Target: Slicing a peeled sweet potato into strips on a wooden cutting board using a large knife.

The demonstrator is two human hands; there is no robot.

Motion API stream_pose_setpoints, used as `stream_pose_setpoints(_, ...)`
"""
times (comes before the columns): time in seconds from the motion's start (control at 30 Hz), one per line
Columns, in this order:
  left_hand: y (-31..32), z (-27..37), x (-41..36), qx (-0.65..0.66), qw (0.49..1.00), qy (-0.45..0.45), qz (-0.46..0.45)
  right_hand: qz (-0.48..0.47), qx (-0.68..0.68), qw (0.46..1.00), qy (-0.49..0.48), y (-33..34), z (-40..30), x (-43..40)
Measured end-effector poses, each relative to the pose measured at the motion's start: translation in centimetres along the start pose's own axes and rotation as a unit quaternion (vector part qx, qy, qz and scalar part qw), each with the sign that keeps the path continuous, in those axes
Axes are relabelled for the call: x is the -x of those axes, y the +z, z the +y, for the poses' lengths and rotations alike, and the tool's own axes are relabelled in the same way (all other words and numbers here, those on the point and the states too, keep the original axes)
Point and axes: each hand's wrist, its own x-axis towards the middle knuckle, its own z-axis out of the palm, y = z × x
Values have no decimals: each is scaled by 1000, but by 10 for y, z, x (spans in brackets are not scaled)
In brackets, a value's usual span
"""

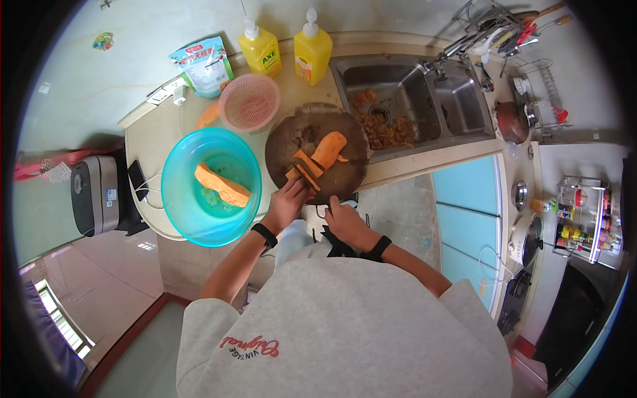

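Observation:
On a round dark chopping board [348, 176] lie a large piece of peeled orange sweet potato [330, 149] and several cut pieces [309, 163] beside it. A knife blade [308, 177] stands among the pieces, partly dark and partly hidden. My right hand [345, 221] is closed around the knife's handle at the board's near edge. The fingers of my left hand [290, 201] press on a cut piece against the blade. To the left, a translucent turquoise basin [171, 199] holds another long peeled piece [222, 184] in a little water.
A pink plastic colander [250, 103] stands behind the basin, by an orange piece [207, 117]. Further back are a pouch [203, 64] and yellow pump bottles [260, 51]. Right of the board, a steel double sink [423, 142] holds orange peelings [385, 130].

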Motion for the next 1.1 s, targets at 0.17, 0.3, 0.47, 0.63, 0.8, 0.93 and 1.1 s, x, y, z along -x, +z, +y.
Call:
stream_pose_setpoints(0.17, -4, 2, -5, -8, 1000, 6, 23, -22, -13, 999, 38, 2, 5, -2)
stream_pose_setpoints(0.3, 1, -2, 4, -14, 1000, 3, -21, -40, 3, 998, 48, -3, -1, 10)
stream_pose_setpoints(0.47, -4, 0, 1, -1, 999, -11, -31, -40, -8, 999, 25, -1, -5, 10)
stream_pose_setpoints(0.63, -4, -3, 2, -17, 999, -8, -47, -28, -16, 999, 39, -1, -11, 5)
stream_pose_setpoints(0.8, -5, -3, 1, -14, 999, -1, -42, -39, -2, 997, 66, 3, -8, 3)
stream_pose_setpoints(0.93, -1, -5, 2, 0, 1000, 2, -26, -58, 6, 994, 91, 6, -11, -2)
stream_pose_setpoints(1.1, 2, -4, 6, -7, 999, -6, -37, -70, -13, 993, 93, -3, -14, -8)
